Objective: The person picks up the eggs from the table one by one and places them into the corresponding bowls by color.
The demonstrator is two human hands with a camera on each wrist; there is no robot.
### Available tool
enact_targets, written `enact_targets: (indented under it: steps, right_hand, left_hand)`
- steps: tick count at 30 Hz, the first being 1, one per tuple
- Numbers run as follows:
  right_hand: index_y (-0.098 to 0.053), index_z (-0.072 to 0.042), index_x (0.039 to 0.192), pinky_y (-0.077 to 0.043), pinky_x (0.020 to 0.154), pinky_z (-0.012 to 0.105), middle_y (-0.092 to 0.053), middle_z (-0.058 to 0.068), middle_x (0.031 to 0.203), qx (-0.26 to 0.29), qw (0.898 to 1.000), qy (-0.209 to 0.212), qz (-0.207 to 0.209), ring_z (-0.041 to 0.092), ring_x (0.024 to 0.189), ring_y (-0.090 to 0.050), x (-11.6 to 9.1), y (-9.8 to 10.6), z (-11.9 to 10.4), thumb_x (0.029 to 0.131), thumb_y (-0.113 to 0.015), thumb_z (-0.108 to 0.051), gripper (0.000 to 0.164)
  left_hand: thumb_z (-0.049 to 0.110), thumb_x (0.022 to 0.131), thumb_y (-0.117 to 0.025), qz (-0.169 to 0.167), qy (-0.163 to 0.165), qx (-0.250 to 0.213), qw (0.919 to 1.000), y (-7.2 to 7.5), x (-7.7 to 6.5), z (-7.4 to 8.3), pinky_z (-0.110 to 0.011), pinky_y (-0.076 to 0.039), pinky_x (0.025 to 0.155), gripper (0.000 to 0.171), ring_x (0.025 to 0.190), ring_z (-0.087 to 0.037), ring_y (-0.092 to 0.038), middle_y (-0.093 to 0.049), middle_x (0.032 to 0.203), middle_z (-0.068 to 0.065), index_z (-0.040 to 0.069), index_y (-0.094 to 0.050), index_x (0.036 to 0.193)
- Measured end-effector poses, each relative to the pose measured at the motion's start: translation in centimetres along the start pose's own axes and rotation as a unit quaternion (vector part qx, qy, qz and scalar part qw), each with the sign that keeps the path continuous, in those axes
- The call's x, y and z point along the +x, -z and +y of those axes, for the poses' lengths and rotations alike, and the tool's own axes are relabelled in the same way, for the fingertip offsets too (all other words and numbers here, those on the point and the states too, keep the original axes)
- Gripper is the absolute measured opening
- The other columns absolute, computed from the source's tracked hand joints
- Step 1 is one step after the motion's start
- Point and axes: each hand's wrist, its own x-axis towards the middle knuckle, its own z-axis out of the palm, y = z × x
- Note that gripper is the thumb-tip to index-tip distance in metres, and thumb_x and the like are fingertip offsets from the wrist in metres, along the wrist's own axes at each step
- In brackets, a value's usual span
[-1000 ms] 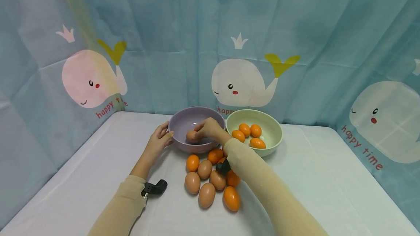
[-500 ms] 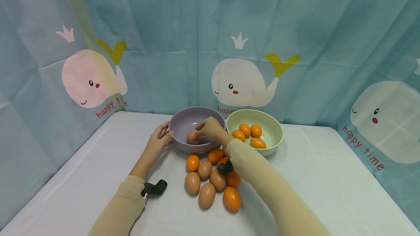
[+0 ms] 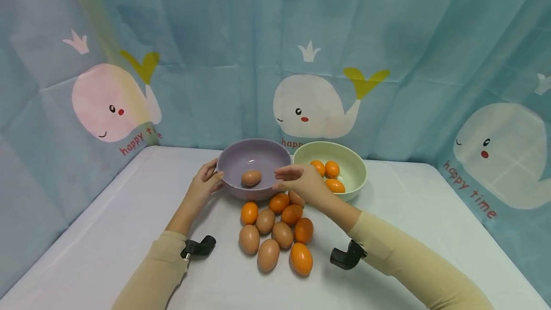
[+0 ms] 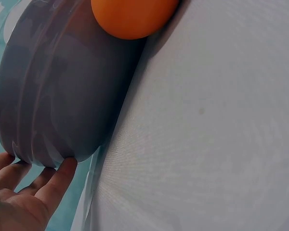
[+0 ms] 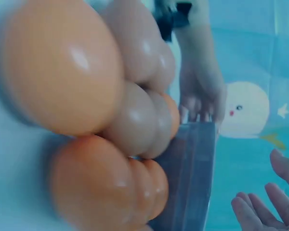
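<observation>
My left hand holds the purple bowl at its left side, thumb at the rim; in the left wrist view its fingertips press the bowl's outer wall. One brown egg lies inside that bowl. Over the bowl's right rim is my right hand, fingers extended and holding nothing. The right wrist view catches its spread fingers at the lower right edge. Beside the purple bowl stands a pale green bowl with orange eggs in it, partly hidden by the right hand.
In front of the bowls, several brown eggs and orange eggs lie in a loose cluster on the white table. A blue curtain with printed whales hangs behind the table.
My right hand has let go of the brown egg, which stays in the purple bowl, and has drawn back to the right with its fingers extended. The left hand keeps its hold.
</observation>
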Motion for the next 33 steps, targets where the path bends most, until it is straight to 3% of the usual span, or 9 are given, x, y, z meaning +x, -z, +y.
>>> enact_targets:
  steps: [5, 10, 15, 25, 33]
  right_hand:
    - [-0.068, -0.002, 0.124, -0.06, 0.092, 0.029, -0.07, 0.018, 0.124, 0.021, 1.0, -0.017, -0.007, 0.029, 0.115, -0.066, -2.7, 1.1, 0.9, 0.088, -0.075, -0.012, 0.039]
    - [-0.068, -0.002, 0.124, -0.058, 0.096, 0.03, -0.068, 0.019, 0.126, 0.003, 1.0, -0.021, 0.004, 0.031, 0.117, -0.065, -4.4, 2.1, 1.9, 0.088, -0.077, -0.018, 0.041]
    - [-0.066, 0.002, 0.124, -0.056, 0.1, 0.034, -0.065, 0.019, 0.131, -0.004, 0.999, -0.028, 0.021, 0.036, 0.123, -0.06, -5.7, 2.7, 3.0, 0.086, -0.078, -0.015, 0.044]
    - [-0.065, 0.005, 0.123, -0.054, 0.104, 0.035, -0.066, 0.02, 0.129, -0.009, 0.999, -0.038, 0.035, 0.036, 0.127, -0.058, -7.1, 2.8, 4.7, 0.083, -0.08, -0.013, 0.047]
    - [-0.064, 0.002, 0.126, -0.055, 0.102, 0.038, -0.067, 0.017, 0.128, -0.022, 0.997, -0.064, 0.048, 0.033, 0.125, -0.06, -7.3, 2.5, 5.7, 0.081, -0.082, -0.013, 0.051]
  left_hand:
    - [0.023, 0.106, -0.049, 0.001, -0.004, -0.001, 1.0, 0.1, 0.1, 0.1, -0.04, -0.05, 0.108, 0.064, 0.151, -0.035, -0.028, -0.019, 0.166, -0.015, 0.006, -0.017, 0.159]
    - [0.026, 0.106, -0.049, 0.003, -0.002, 0.003, 1.0, 0.2, 0.2, 0.1, -0.042, -0.048, 0.11, 0.066, 0.151, -0.034, -0.027, -0.018, 0.166, -0.014, 0.006, -0.016, 0.159]
    - [0.026, 0.106, -0.049, 0.001, -0.001, 0.004, 1.0, 0.2, 0.2, 0.0, -0.037, -0.05, 0.108, 0.066, 0.151, -0.033, -0.027, -0.018, 0.167, -0.013, 0.006, -0.016, 0.159]
    - [0.027, 0.106, -0.049, -0.001, -0.002, 0.004, 1.0, -0.1, 0.2, 0.0, -0.046, -0.046, 0.111, 0.066, 0.151, -0.034, -0.027, -0.018, 0.166, -0.014, 0.006, -0.016, 0.159]
    - [0.021, 0.106, -0.047, 0.001, 0.003, 0.0, 1.0, 0.0, 0.1, 0.2, -0.04, -0.048, 0.109, 0.063, 0.152, -0.033, -0.025, -0.017, 0.167, -0.013, 0.006, -0.016, 0.159]
